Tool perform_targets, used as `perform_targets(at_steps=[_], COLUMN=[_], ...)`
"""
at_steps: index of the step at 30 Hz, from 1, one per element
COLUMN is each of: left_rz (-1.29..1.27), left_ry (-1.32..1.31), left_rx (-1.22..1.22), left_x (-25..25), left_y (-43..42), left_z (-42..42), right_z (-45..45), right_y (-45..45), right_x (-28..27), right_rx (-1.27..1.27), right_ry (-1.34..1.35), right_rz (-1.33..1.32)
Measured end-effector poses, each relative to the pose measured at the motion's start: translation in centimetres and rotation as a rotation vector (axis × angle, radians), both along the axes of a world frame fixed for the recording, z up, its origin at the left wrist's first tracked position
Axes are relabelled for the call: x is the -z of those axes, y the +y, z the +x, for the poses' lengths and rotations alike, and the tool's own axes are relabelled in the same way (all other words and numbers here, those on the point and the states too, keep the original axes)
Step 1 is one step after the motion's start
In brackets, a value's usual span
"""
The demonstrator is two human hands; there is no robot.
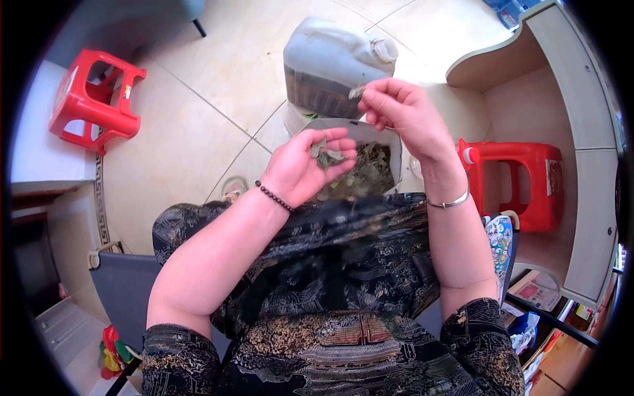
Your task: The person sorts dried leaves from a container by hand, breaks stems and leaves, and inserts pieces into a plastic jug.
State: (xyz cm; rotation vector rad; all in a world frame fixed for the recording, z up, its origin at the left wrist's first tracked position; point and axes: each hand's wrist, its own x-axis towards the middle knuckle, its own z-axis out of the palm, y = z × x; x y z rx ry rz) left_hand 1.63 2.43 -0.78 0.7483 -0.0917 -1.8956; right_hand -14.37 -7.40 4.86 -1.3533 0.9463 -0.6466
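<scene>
My left hand (pixel 307 162) is turned palm up with its fingers loosely spread. Several grey-green dried leaves (pixel 328 157) rest on that palm. Higher and to the right, my right hand (pixel 399 112) pinches a small dried leaf (pixel 356 93) between thumb and fingertips. Below both hands, between my knees, a pale bin (pixel 395 155) holds a heap of dry, broken leaves (pixel 370 173). My left hand and forearm cover part of its left side.
A whitish plastic jug (pixel 323 53) with dark contents stands just beyond the bin. Red plastic stools stand at the left (pixel 99 99) and right (pixel 518 185). A wooden cabinet (pixel 568 86) borders the right side. Tiled floor (pixel 191 125) lies ahead.
</scene>
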Motion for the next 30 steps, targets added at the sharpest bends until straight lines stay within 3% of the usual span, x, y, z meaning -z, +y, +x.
perform_targets(at_steps=[4, 7, 12, 15, 20, 22, 24, 28, 30], left_rz=[0.026, 0.033, 0.041, 0.040, 0.040, 0.029, 0.042, 0.016, -0.008], left_ry=[-0.060, -0.088, -0.093, -0.095, -0.035, 0.032, 0.026, 0.085, 0.088], left_rx=[0.012, 0.028, 0.014, 0.012, -0.005, -0.046, -0.064, -0.047, -0.073], left_x=[-0.7, -1.1, -0.9, -1.0, -1.0, -1.2, -1.5, -1.0, -0.4], left_y=[0.3, 0.4, 0.3, 0.1, -0.1, -0.3, -0.4, -0.5, -0.6], left_z=[0.0, -0.1, 0.3, 0.1, -0.2, -0.1, -0.2, -0.2, -0.3], right_z=[-0.9, -1.3, -0.9, -0.8, -0.9, -0.8, -0.5, -0.6, -0.3], right_y=[-4.1, -6.7, -7.5, -7.5, -6.7, -4.7, -1.9, 2.3, 3.2], right_x=[-1.1, 0.2, 1.4, 1.8, 0.5, -1.6, -3.1, -3.1, -3.1], right_rx=[0.319, 0.382, 0.339, 0.248, 0.266, 0.298, 0.250, -0.192, -0.273], right_ry=[0.292, 0.470, 0.637, 0.843, 0.821, 0.627, 0.434, 0.296, 0.372], right_rz=[-0.460, -0.584, -0.645, -0.899, -0.942, -0.966, -0.769, -0.537, -0.607])
